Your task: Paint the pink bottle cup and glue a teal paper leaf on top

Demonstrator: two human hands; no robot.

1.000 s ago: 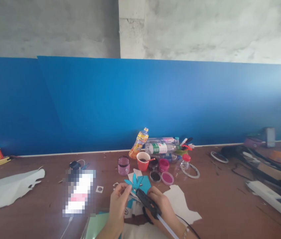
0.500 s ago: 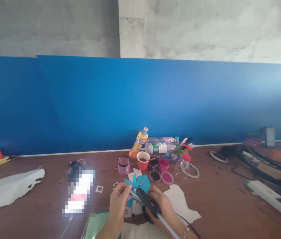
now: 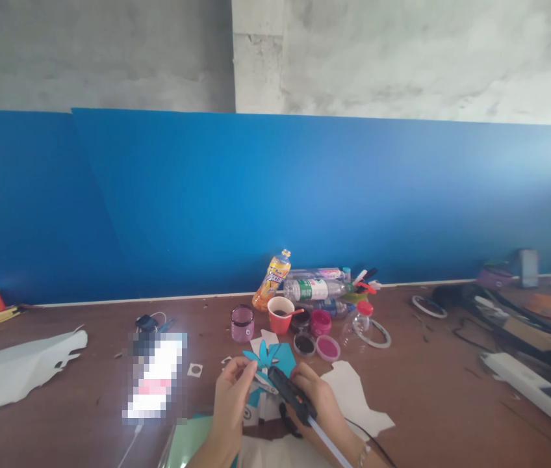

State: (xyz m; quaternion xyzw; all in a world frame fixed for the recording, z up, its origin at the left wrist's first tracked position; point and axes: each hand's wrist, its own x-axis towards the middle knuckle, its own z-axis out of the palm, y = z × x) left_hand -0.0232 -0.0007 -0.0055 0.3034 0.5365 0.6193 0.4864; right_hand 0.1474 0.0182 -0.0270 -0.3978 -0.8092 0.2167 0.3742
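My left hand [image 3: 230,393] is closed, thumb against fingers, on the edge of a blue paper cutout [image 3: 264,354] with pointed, petal-like tips. In my right hand [image 3: 323,398] is a black hot glue gun [image 3: 292,396], with a pale glue stick [image 3: 327,441] out of its back end. The gun's nozzle is close to the cutout's lower part; whether they touch I cannot tell. Behind the cutout lies a blue piece of paper [image 3: 286,356]. Beneath my hands are blue and white paper scraps [image 3: 269,408], partly hidden.
A red paper cup [image 3: 281,324], purple jar [image 3: 243,330], orange drink bottle [image 3: 271,283] and small round pots [image 3: 321,322] stand behind my hands. White paper [image 3: 360,403] lies right, a pixelated bright screen [image 3: 156,377] left. A power strip [image 3: 531,390] and cables lie far right.
Almost nothing differs. Both hands keep their places, and the glue gun stays beside the blue cutout with at most a very slight shift.
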